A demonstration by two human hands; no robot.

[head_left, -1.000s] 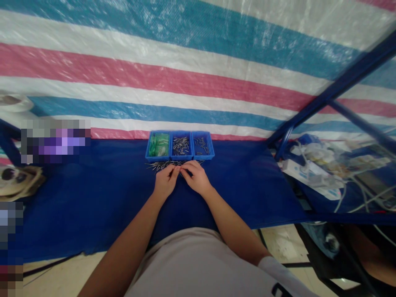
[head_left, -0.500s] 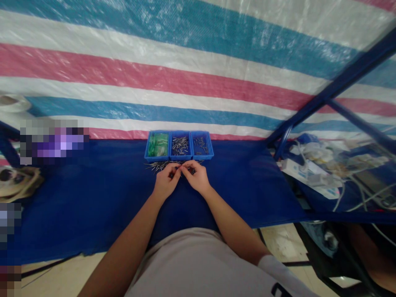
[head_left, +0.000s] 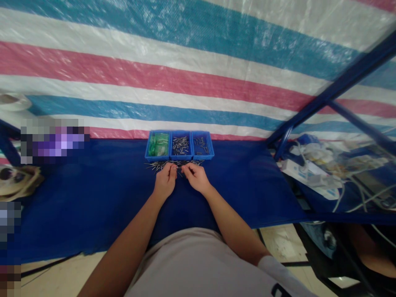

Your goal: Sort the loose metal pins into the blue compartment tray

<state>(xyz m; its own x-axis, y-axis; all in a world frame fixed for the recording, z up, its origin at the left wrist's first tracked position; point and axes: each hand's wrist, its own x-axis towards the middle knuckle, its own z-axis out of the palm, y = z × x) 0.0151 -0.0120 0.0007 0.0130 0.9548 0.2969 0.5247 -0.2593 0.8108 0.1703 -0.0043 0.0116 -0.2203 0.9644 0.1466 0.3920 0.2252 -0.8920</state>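
Note:
My left hand [head_left: 166, 181] is closed in a pinch, thumb against the fingers, over the front of a heap of thin metal rods [head_left: 154, 166]. Just to its right, my right hand [head_left: 197, 178] pinches too. A slim metal piece, too small to make out in detail, spans the narrow gap between the fingertips. Behind the heap stand three joined blue bins: the left bin [head_left: 147, 152] holds green-tinted plastic packets [head_left: 160, 143], the middle bin [head_left: 181, 157] many short metal pieces [head_left: 180, 145], and the right bin [head_left: 203, 157] fewer metal pieces [head_left: 201, 144].
A blue cloth covers the table [head_left: 93, 198]. Striped plastic sheeting [head_left: 185, 82] hangs behind it. On the right are a blue metal frame [head_left: 309, 109] and a side surface with cables, bags and a white box [head_left: 309, 177]. A brown bag [head_left: 21, 181] sits at the left edge.
My hands were touching at the fingertips; now they are slightly apart, with a small gap between them. The left hand has turned so its thumb points forward. The bins have not moved.

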